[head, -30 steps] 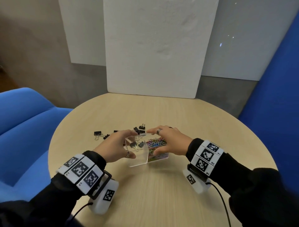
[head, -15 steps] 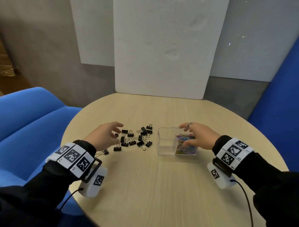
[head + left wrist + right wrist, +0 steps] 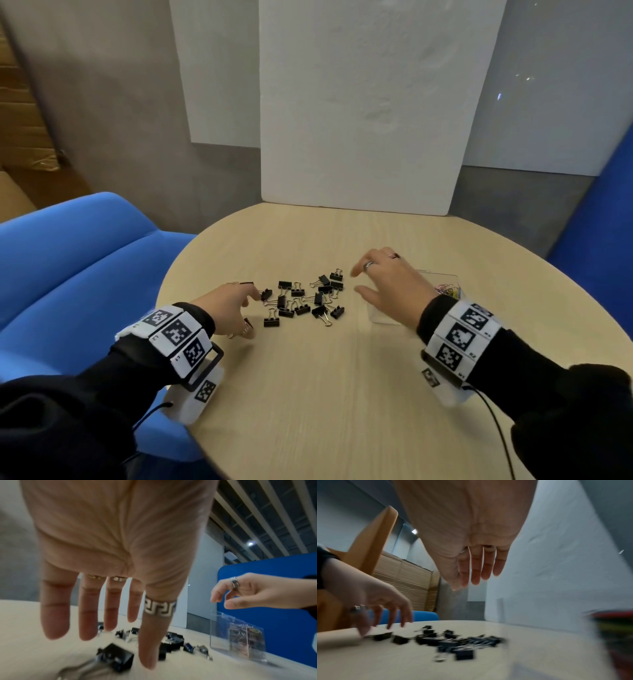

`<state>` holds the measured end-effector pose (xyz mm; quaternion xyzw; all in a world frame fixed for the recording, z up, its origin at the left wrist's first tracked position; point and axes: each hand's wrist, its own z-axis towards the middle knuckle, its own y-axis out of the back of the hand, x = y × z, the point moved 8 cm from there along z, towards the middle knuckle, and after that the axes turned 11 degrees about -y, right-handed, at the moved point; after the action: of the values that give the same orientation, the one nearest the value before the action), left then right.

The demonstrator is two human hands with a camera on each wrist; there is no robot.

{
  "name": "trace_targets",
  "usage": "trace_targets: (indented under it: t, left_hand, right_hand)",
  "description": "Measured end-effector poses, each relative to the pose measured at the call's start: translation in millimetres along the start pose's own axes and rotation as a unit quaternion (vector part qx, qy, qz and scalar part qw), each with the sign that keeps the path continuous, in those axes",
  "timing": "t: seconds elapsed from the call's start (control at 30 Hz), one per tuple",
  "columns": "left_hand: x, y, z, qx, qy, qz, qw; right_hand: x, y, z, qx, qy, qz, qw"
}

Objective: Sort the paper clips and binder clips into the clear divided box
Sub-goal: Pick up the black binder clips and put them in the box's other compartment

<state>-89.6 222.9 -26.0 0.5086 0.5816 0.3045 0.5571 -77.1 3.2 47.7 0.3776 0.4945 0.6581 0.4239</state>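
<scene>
Your right hand (image 3: 390,287) has let go of the clear box (image 3: 442,276) and now hovers open between it and the binder clips (image 3: 305,298) — a second ago both hands held the box tilted. The box stands flat on the table (image 3: 342,394), its left compartment emptied. Your left hand (image 3: 229,308) has dropped to the pile's left edge — fingers spread, holding nothing.
</scene>
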Motion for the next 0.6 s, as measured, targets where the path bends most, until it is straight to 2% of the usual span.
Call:
trace_targets:
  t: [0.1, 0.17, 0.23, 0.3, 0.43, 0.6]
  left_hand:
    - [-1, -6, 4, 0.017, 0.002, 0.005, 1.000]
    - [-1, -7, 7, 0.020, 0.000, 0.015, 1.000]
    - [-2, -7, 8, 0.024, 0.000, 0.029, 0.999]
    - [-2, -8, 10, 0.029, 0.002, 0.052, 0.998]
    - [-1, -8, 12, 0.033, 0.001, 0.083, 0.996]
    - [0, -5, 5, 0.025, 0.014, 0.034, 0.999]
  right_hand:
    - [24, -38, 11, 0.120, -0.023, 0.023, 0.992]
    - [26, -64, 18, 0.191, -0.048, -0.013, 0.980]
    - [23, -80, 22, 0.231, -0.066, -0.059, 0.969]
    - [22, -86, 24, 0.244, -0.076, -0.078, 0.964]
    - [24, -87, 27, 0.226, -0.085, -0.068, 0.968]
    - [17, -87, 20, 0.237, -0.100, -0.025, 0.966]
